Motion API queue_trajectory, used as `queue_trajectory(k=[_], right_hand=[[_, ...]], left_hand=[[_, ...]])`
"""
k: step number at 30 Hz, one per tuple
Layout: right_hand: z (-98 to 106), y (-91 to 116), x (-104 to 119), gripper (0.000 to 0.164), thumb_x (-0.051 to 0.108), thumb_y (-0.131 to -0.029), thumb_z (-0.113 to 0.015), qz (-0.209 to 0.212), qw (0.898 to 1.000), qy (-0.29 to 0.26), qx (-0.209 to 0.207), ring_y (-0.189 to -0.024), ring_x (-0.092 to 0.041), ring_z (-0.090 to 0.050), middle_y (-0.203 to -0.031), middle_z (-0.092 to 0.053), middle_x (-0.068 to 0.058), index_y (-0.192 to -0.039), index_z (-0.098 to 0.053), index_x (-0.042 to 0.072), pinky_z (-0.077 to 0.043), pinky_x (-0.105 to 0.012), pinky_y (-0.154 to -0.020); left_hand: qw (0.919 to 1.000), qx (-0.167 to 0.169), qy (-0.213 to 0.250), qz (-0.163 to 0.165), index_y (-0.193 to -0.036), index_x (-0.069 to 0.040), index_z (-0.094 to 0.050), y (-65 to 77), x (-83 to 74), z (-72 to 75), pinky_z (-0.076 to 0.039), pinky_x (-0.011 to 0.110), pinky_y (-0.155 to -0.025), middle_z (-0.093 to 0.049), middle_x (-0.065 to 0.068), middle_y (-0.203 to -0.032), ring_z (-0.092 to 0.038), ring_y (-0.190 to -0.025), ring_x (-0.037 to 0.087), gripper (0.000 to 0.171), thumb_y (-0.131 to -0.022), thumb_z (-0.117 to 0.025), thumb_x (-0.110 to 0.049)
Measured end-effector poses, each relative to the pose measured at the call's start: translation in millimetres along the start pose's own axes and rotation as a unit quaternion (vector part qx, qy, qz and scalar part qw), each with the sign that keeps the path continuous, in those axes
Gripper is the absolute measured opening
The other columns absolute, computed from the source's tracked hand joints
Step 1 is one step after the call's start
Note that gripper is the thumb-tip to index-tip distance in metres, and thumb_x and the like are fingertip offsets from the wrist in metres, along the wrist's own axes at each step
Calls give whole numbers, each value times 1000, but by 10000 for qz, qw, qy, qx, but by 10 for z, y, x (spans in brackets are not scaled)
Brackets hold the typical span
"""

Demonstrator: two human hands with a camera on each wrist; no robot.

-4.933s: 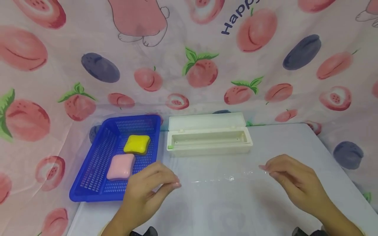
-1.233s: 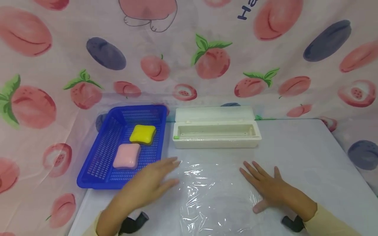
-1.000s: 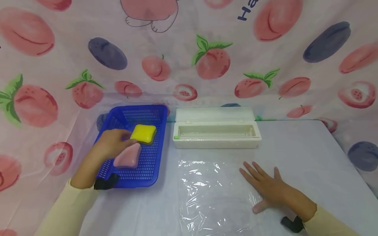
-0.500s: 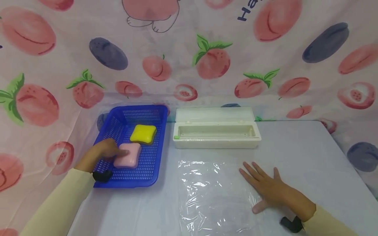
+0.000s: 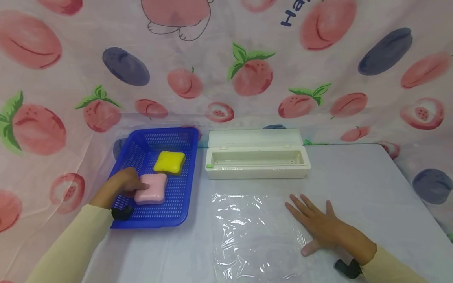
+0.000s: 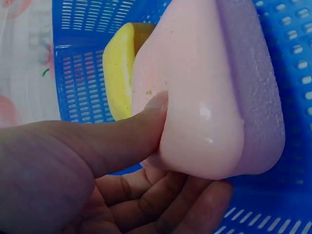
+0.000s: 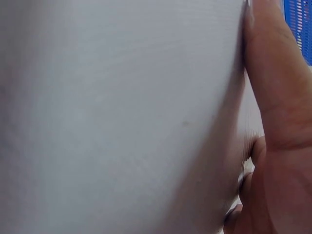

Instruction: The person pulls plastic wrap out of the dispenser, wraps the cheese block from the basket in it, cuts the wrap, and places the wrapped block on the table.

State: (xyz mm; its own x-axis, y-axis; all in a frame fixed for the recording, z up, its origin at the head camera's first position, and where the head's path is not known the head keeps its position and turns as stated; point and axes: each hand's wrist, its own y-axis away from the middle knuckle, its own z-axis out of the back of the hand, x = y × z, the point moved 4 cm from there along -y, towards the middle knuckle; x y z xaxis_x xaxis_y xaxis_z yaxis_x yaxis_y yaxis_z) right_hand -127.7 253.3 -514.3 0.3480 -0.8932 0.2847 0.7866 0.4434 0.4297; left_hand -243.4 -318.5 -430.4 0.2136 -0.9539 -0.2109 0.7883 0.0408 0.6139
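In the head view my left hand (image 5: pixel 126 181) reaches into the blue basket (image 5: pixel 185 204) and pinches the pink sponge (image 5: pixel 155 189) by its left edge. The left wrist view shows the thumb pressing into the sponge's smooth pink face (image 6: pixel 195 83), with curled fingers beneath it and a rough purple layer on its far side. Behind it lies a yellow sponge (image 5: pixel 170 162). My right hand (image 5: pixel 321 225) rests spread on the right edge of a sheet of clear plastic film (image 5: pixel 255 239) lying on the table. Its thumb side shows in the right wrist view.
Behind the film stands a long white box (image 5: pixel 258 173), its lid (image 5: pixel 255 137) raised and a small green tab at its left end. The white tabletop (image 5: pixel 361 177) extends to the right. A fruit-printed cloth (image 5: pixel 198 59) hangs at the back.
Earlier both hands held the film's edge above the table; it now lies flat. My left hand has moved left into the basket and onto the pink sponge. My right hand has stayed on the film lately.
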Motion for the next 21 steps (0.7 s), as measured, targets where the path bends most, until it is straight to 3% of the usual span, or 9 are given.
queue_trajectory(k=[6,12,17,21], right_hand=[[-12,-1,-30,143,89,-47,-69,42,9999,79,-71,-158,-44,0,-174,1,-6,-165,-11,31,5,-90,-100],[-15,12,-31,143,88,-48,-71,34,10000,14,-88,-158,-44,-1,-174,0,-6,-165,-12,31,5,-91,-100],[-19,9,-17,142,87,-49,-71,-5,10000,-43,-26,-158,-44,0,-174,1,-5,-165,-11,32,7,-90,-100],[-16,-1,-24,143,88,-48,-71,16,10000,15,-56,-158,-44,0,-174,1,-5,-165,-11,32,6,-90,-100]], left_hand=[[9977,-234,355,-525,-73,-7,-53,78,-3,25,-49,27,-58,-50,3,-65,-54,-62,18,36,-95,-71,-29],[9918,-498,838,-828,-96,5,-56,233,-17,69,-57,31,-63,-57,10,-79,-59,-68,20,37,-95,-72,-29],[9814,-1001,1094,-1222,-106,8,-53,534,-84,175,-57,32,-64,-60,11,-82,-61,-69,20,44,-97,-69,-31],[9677,-1586,1205,-1543,-111,3,-51,857,-244,226,-56,31,-65,-62,12,-89,-61,-75,21,45,-100,-65,-38]])
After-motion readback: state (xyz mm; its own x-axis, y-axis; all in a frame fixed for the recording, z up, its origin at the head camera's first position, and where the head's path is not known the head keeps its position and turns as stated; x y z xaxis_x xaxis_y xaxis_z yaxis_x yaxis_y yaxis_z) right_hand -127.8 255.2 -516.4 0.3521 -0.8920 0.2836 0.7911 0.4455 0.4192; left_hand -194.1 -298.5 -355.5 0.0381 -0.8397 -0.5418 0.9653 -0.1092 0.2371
